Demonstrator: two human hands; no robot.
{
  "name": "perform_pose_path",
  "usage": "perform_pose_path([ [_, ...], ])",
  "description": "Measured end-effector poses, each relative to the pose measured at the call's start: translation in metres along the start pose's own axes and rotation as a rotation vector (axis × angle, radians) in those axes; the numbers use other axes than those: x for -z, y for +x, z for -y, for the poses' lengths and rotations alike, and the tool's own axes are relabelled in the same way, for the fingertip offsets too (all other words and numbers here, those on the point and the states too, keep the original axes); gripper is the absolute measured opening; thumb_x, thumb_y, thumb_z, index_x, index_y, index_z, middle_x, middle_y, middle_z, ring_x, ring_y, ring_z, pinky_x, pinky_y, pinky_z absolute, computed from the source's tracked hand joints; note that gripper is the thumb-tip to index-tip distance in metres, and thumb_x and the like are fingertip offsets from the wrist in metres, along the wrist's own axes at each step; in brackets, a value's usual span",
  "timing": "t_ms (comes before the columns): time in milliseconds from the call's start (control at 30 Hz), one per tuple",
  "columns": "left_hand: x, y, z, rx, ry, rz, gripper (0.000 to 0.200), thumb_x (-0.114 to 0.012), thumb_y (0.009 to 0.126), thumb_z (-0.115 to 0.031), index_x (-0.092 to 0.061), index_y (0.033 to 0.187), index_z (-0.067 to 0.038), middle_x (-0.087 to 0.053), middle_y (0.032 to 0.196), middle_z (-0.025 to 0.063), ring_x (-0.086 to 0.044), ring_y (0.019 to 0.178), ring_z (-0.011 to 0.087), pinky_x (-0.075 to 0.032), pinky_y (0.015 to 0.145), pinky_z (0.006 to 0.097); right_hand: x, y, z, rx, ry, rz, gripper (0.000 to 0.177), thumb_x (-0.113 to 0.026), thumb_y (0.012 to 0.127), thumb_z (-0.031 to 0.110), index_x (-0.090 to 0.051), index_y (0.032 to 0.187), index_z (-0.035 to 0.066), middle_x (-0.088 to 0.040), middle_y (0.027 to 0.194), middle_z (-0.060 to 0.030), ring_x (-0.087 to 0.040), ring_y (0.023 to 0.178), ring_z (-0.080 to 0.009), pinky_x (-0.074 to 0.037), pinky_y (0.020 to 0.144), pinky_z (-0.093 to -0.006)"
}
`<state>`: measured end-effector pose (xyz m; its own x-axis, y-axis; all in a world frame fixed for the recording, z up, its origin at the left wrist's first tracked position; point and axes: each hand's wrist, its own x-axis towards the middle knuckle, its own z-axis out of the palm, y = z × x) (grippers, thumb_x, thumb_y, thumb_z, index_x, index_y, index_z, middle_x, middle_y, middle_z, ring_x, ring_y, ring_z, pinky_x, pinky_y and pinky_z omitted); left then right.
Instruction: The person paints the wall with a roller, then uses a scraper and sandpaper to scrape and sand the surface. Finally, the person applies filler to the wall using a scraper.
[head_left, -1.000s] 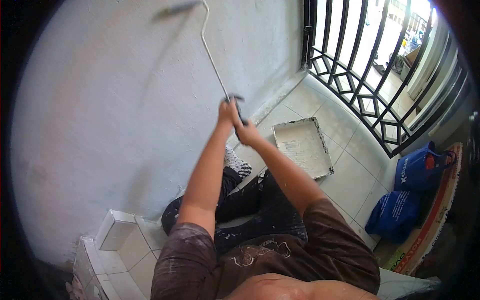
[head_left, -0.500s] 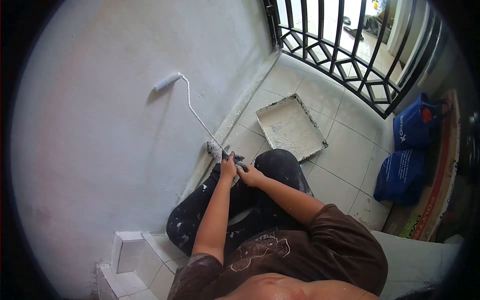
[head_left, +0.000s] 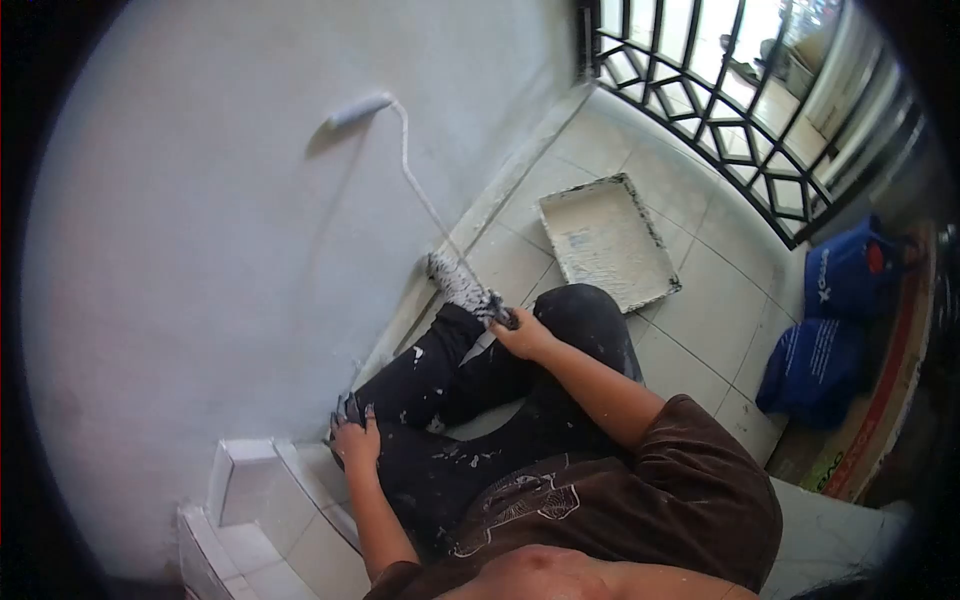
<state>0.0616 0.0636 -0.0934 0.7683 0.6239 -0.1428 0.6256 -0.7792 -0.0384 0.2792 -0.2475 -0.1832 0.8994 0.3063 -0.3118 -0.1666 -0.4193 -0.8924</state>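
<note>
My right hand (head_left: 518, 330) is wrapped around the grip of a paint roller (head_left: 408, 165), whose long bent rod runs up toward the wall. The white roller sleeve at its far end is against the pale wall (head_left: 220, 250). My left hand (head_left: 355, 435) rests on my left knee with its fingers spread, holding nothing. Dark smears show on the fingers. A paint tray (head_left: 610, 240), coated with off-white paint and dark around its rim, lies on the floor beyond my right knee. My paint-spattered foot (head_left: 460, 285) is close to the roller's grip.
A black metal gate (head_left: 715, 120) stands at the upper right. Blue bags (head_left: 815, 370) and a long cardboard box (head_left: 875, 440) are along the right side. Tiled steps (head_left: 265, 500) adjoin the wall at lower left. Light tiles (head_left: 680, 370) cover the floor.
My left hand has let go of the roller's grip and moved down to my left knee. The roller sleeve sits higher on the wall, while my right hand keeps its hold.
</note>
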Motion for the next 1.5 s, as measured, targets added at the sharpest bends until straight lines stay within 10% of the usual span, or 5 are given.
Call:
perform_pose_path([
  [300,0.007,0.03,-0.043,0.091,0.142,0.082,0.083,-0.048,0.085,-0.071,-0.044,0.143,-0.011,-0.037,0.149,0.0176,-0.031,0.138,0.0422,-0.025,0.103,0.072,-0.017,0.019,-0.018,-0.088,0.03,-0.026,0.056,-0.071,0.084,0.043,-0.06,0.114,-0.003,-0.067,0.094,-0.0173,-0.064,0.091,-0.0259,-0.049,0.084,-0.0363],
  [433,0.031,0.057,-0.056,0.089,0.09,0.334,0.091,-0.044,0.082,-0.078,-0.048,0.14,-0.008,-0.04,0.146,0.0214,-0.035,0.137,0.0412,-0.028,0.104,0.0694,-0.018,0.018,-0.008,-0.08,0.218,0.034,0.031,-0.069,0.09,0.033,-0.056,0.091,0.006,-0.051,0.061,-0.0001,-0.048,0.047,-0.0103,-0.042,0.043,-0.0278],
  [733,-0.007,0.122,-0.032,-0.008,-0.261,0.43,0.094,-0.051,0.078,-0.079,-0.066,0.111,0.007,-0.063,0.116,0.0294,-0.06,0.114,0.0393,-0.046,0.098,0.0414,-0.018,0.015,-0.003,-0.093,0.215,-0.015,0.031,-0.07,0.09,0.03,-0.056,0.101,0.005,-0.055,0.069,-0.0019,-0.052,0.05,-0.0122,-0.045,0.043,-0.0286],
  [967,-0.002,0.121,-0.025,-0.007,-0.342,0.408,0.087,-0.056,0.077,-0.074,-0.066,0.114,0.005,-0.062,0.119,0.0274,-0.06,0.116,0.0374,-0.045,0.099,0.0414,-0.023,0.017,-0.005,0.022,0.247,-0.08,0.025,-0.069,0.091,0.025,-0.059,0.082,0.004,-0.054,0.065,0.0019,-0.049,0.057,-0.0078,-0.041,0.053,-0.0264],
  [1500,-0.015,0.122,-0.019,-0.03,-0.373,0.374,0.081,-0.056,0.079,-0.073,-0.068,0.112,0.0,-0.064,0.117,0.0256,-0.06,0.113,0.0387,-0.046,0.098,0.0414,-0.023,0.017,-0.017,-0.084,0.131,-0.109,0.033,-0.071,0.089,0.031,-0.056,0.095,0.002,-0.057,0.072,-0.0015,-0.052,0.061,-0.0099,-0.043,0.056,-0.0264],
])
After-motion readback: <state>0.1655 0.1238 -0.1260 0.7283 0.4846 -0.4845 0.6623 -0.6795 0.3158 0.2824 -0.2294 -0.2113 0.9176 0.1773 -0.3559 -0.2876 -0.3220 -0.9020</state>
